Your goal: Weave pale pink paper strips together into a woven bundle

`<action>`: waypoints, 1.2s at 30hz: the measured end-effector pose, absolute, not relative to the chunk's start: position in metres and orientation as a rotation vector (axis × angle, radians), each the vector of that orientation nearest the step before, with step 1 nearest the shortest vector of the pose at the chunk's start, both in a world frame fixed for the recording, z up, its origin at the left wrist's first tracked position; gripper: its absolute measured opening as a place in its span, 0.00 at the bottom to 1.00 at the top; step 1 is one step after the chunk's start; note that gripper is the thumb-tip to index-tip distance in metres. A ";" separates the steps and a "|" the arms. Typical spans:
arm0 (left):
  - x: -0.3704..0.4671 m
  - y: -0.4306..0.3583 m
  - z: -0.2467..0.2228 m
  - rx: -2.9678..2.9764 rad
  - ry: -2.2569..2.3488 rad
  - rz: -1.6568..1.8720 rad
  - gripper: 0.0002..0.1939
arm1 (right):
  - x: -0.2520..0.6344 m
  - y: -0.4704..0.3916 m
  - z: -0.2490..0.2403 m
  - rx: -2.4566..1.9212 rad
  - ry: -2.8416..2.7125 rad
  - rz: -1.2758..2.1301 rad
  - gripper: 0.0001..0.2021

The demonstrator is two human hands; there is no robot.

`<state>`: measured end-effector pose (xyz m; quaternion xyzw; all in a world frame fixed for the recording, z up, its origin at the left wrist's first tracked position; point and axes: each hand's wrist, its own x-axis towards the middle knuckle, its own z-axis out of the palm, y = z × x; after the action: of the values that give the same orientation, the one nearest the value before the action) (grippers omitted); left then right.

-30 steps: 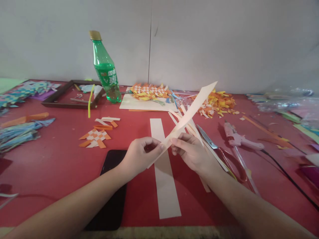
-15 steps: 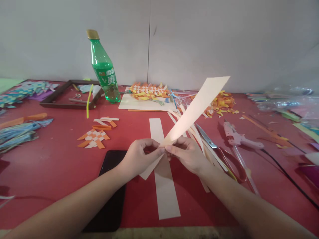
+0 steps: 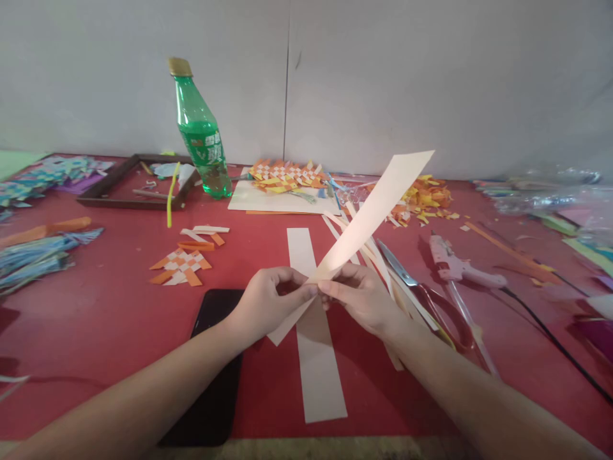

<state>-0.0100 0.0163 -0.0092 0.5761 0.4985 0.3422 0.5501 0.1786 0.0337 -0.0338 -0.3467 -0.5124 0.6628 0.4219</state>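
Between the fingertips of my left hand and my right hand is a cream paper strip. Both hands pinch it near its lower part, thumbs almost touching. Its long end rises to the upper right with a slight bend, and a short end pokes out below my left fingers. Under my hands a second paper strip lies flat on the red table, running away from me. A black phone lies partly beneath my left forearm. Several narrow paper strips lie behind and beside my right hand.
Scissors and a pink glue gun with a cord lie to the right. A green bottle stands at the back beside a dark frame. A woven orange and white paper piece lies left, more orange weaving behind.
The raised end of the held strip has dipped slightly and shifted a little left. Both hands keep their place and their pinch.
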 end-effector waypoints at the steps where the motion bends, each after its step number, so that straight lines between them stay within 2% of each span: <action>1: -0.010 0.016 -0.009 1.362 1.178 0.810 0.14 | 0.179 0.034 -0.034 -0.874 -1.279 1.658 0.05; 16: -0.007 0.015 -0.007 1.374 1.217 0.806 0.15 | 0.183 0.036 -0.034 -0.923 -1.220 1.579 0.06; 24: -0.009 0.015 -0.010 1.362 1.117 0.789 0.13 | 0.180 0.034 -0.033 -0.832 -1.228 1.751 0.04; 32: -0.008 0.016 -0.009 1.371 1.123 0.805 0.12 | 0.180 0.033 -0.036 -0.841 -1.253 1.668 0.06; 36: -0.008 0.015 -0.008 1.354 1.152 0.782 0.12 | 0.181 0.034 -0.036 -0.859 -1.234 1.671 0.02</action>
<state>-0.0080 0.0151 -0.0083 0.5754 0.4896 0.3323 0.5646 0.1811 0.0341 -0.0362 -0.3447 -0.4951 0.6705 0.4319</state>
